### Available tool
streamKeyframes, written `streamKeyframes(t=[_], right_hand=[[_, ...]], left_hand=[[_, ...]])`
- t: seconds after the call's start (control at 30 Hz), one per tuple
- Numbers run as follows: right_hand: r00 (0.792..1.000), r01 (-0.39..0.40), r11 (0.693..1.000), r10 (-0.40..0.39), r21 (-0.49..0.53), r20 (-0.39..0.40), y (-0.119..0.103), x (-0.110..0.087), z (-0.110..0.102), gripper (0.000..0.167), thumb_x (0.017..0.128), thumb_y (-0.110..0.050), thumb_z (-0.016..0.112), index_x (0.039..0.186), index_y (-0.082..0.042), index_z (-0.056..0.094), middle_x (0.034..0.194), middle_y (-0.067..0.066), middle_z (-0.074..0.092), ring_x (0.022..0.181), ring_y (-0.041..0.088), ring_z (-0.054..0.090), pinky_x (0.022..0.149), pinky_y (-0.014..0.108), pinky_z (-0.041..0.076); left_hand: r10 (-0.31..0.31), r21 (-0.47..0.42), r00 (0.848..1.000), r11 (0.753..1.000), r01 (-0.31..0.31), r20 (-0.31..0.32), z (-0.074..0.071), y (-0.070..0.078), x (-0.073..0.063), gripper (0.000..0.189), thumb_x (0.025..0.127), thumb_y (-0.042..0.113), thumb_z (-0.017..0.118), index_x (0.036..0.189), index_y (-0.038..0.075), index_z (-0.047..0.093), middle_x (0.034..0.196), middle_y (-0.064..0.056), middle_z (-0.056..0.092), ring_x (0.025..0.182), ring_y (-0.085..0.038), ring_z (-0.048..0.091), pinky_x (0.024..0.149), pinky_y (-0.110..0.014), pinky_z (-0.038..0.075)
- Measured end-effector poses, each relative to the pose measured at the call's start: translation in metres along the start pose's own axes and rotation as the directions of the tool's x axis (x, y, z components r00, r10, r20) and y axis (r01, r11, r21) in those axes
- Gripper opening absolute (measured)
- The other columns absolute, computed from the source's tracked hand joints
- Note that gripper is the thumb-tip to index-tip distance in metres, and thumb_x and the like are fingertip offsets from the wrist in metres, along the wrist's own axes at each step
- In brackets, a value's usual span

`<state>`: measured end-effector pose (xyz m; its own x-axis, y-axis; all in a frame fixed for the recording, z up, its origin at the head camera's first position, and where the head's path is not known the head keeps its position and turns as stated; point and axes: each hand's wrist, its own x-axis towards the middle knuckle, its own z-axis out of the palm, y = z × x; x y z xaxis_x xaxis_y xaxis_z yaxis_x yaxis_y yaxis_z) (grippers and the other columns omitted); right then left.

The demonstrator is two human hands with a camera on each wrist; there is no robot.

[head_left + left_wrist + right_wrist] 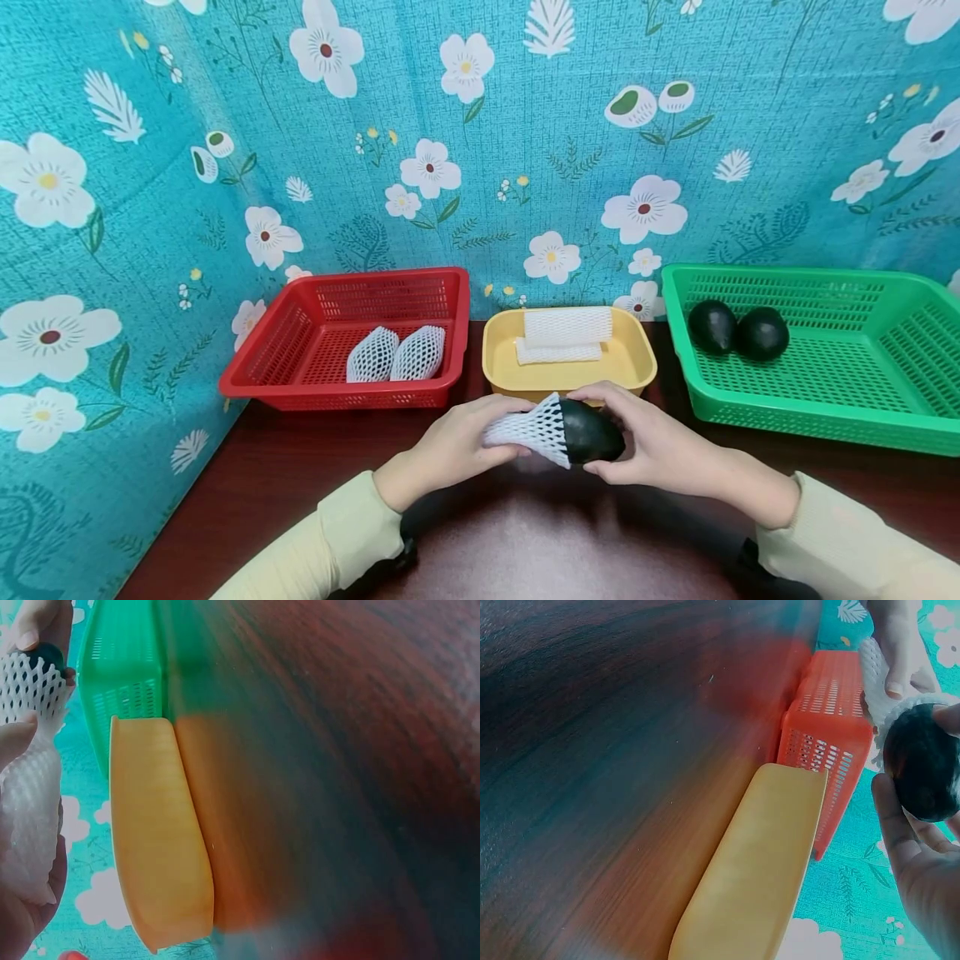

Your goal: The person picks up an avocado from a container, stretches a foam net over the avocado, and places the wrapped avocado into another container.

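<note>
In the head view a smooth, dark avocado (592, 432) lies partly inside a white foam net sleeve (542, 427), above the table's middle. My left hand (467, 437) grips the narrow, gathered end of the sleeve. From the other side, my right hand (651, 433) holds the bare end of the avocado between thumb and fingers. The right wrist view shows the avocado's rounded dark end (924, 761) with the sleeve's rim around it. In the left wrist view the sleeve (30, 802) runs through the left hand, its mesh stretched over the fruit.
A yellow basin (495, 379) with flat foam net sleeves (567, 327) stands just behind the hands. At left, a red basket (341, 393) holds two net-covered fruits (396, 354). The green basket (817, 417) at right contains two bare avocados (738, 332). A floral cloth hangs behind.
</note>
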<state>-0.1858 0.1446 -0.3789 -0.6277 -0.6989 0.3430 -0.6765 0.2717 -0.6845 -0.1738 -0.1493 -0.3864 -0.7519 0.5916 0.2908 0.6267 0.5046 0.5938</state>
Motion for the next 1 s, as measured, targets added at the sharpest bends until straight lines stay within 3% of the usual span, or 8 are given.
streamKeyframes(t=[0.17,0.27,0.43,0.57,0.8,1.0], right_hand=[[0.999,0.031,1.000,-0.031,0.005,-0.009,-0.0008,-0.0005,0.0001,0.075,0.081,-0.009,0.088,0.145,-0.015,0.049,0.133,0.002,0.053,0.099,0.016,0.057,0.063,0.028,0.057],[0.999,0.043,0.999,-0.043,0.008,-0.021,-0.0012,-0.0009,0.0006,0.077,0.080,-0.005,0.088,0.146,-0.013,0.049,0.135,0.004,0.053,0.101,0.015,0.058,0.073,0.027,0.058],[1.000,-0.011,0.997,0.013,0.081,-0.025,-0.0018,-0.0030,0.0000,0.075,0.078,0.005,0.085,0.140,-0.010,0.046,0.136,0.011,0.057,0.104,0.016,0.066,0.081,0.030,0.059],[0.999,-0.016,0.997,0.019,0.078,-0.043,-0.0025,-0.0045,-0.0015,0.070,0.078,0.004,0.086,0.135,-0.011,0.050,0.133,0.013,0.062,0.103,0.015,0.068,0.080,0.030,0.060],[0.989,0.078,0.997,-0.078,-0.002,-0.125,-0.0004,-0.0044,-0.0017,0.068,0.072,0.003,0.091,0.131,-0.013,0.059,0.122,0.004,0.062,0.088,0.012,0.066,0.075,0.028,0.060],[0.987,0.034,0.999,-0.032,0.008,-0.155,-0.0016,-0.0051,0.0000,0.063,0.072,-0.002,0.093,0.126,-0.012,0.061,0.114,0.004,0.067,0.083,0.011,0.067,0.068,0.029,0.060]], left_hand=[[0.015,-0.008,1.000,1.000,-0.015,-0.015,0.0007,-0.0001,0.0000,0.058,0.084,0.015,0.086,0.137,0.016,0.062,0.129,-0.001,0.065,0.110,-0.014,0.061,0.096,-0.030,0.053],[0.010,-0.005,1.000,1.000,-0.010,-0.018,0.0002,-0.0001,-0.0004,0.059,0.084,0.015,0.086,0.138,0.015,0.062,0.130,-0.002,0.065,0.111,-0.014,0.061,0.096,-0.030,0.053],[0.002,0.001,1.000,1.000,-0.001,-0.019,-0.0012,0.0014,-0.0007,0.059,0.084,0.015,0.086,0.138,0.013,0.061,0.130,-0.004,0.064,0.111,-0.016,0.061,0.096,-0.031,0.053],[0.003,0.019,1.000,1.000,-0.002,-0.018,-0.0013,0.0030,-0.0003,0.058,0.086,0.016,0.084,0.138,0.013,0.061,0.130,-0.005,0.065,0.110,-0.017,0.061,0.096,-0.032,0.053],[0.004,0.015,1.000,1.000,-0.004,-0.009,-0.0008,0.0026,0.0012,0.060,0.084,0.019,0.086,0.139,0.013,0.061,0.130,-0.003,0.066,0.110,-0.015,0.062,0.095,-0.030,0.053],[0.001,0.001,1.000,1.000,-0.001,0.002,-0.0022,0.0039,0.0037,0.065,0.082,0.025,0.088,0.140,0.016,0.061,0.128,0.000,0.066,0.109,-0.012,0.061,0.094,-0.028,0.053]])
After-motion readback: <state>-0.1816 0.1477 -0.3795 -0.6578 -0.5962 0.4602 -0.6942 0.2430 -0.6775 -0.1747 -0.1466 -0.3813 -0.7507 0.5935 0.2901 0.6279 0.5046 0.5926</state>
